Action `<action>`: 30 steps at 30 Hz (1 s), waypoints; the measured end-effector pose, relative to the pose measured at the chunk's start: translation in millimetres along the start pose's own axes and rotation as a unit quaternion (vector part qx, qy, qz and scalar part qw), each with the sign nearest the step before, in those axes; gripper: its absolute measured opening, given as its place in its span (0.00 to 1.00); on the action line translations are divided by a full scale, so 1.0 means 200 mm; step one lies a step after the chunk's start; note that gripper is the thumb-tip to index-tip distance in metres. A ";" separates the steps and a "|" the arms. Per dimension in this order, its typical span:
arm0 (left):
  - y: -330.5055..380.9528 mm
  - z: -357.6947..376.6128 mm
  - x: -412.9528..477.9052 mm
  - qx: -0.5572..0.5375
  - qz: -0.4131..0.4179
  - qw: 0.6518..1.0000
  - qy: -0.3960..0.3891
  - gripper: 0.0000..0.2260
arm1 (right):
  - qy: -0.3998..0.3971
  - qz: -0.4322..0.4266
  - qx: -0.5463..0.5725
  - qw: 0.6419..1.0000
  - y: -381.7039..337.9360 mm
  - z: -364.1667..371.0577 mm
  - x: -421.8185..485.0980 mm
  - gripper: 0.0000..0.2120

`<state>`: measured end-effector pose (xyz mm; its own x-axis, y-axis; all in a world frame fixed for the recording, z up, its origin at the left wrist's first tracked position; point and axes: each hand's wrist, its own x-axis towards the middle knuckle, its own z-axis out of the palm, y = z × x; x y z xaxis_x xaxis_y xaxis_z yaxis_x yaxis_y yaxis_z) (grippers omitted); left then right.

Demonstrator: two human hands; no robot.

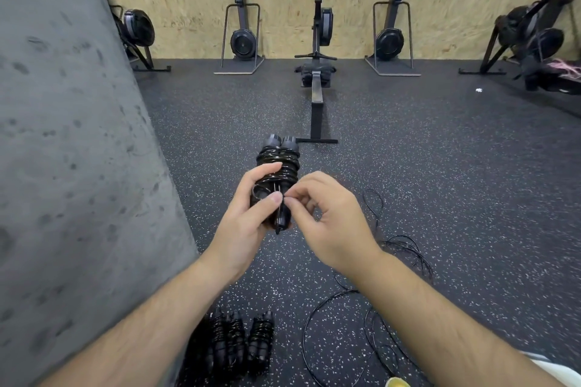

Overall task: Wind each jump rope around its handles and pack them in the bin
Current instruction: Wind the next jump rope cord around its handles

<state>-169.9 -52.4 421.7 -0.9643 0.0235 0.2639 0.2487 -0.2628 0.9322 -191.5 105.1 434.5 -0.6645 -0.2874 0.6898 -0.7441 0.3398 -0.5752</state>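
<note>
My left hand [243, 217] grips a black jump rope bundle [278, 163], its two handles side by side with the cord wound round them. My right hand [327, 214] pinches the loose end of the cord at the bundle's near side, thumb and forefinger touching it. On the floor below lie wound jump ropes [240, 342], black, close together. To their right loose black jump rope cords [374, 317] sprawl over the floor. No bin is in view.
A grey concrete pillar [69, 166] fills the left side. A rowing machine [317, 78] stands ahead on the speckled rubber floor, with ski trainers [242, 38] along the chipboard wall. A pile of gear [553, 72] sits at the far right.
</note>
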 end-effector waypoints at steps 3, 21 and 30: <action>-0.02 -0.02 0.00 0.017 0.005 1.000 0.002 0.20 | 0.000 -0.024 -0.036 0.999 0.01 0.04 -0.02 0.02; -0.10 -0.29 0.02 0.004 -0.094 0.987 0.131 0.24 | -0.073 0.286 0.059 0.954 0.01 0.45 -0.04 0.27; -0.28 -0.49 0.02 0.128 -0.146 0.961 0.198 0.23 | -0.072 0.479 0.281 0.828 0.24 0.78 -0.04 0.24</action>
<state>-195.9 -132.8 346.4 -0.9429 -0.3215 -0.0867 -0.0732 -0.0539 0.9959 -232.7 -16.2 332.1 -0.9396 -0.2453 -0.2387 0.2426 0.0145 -0.9700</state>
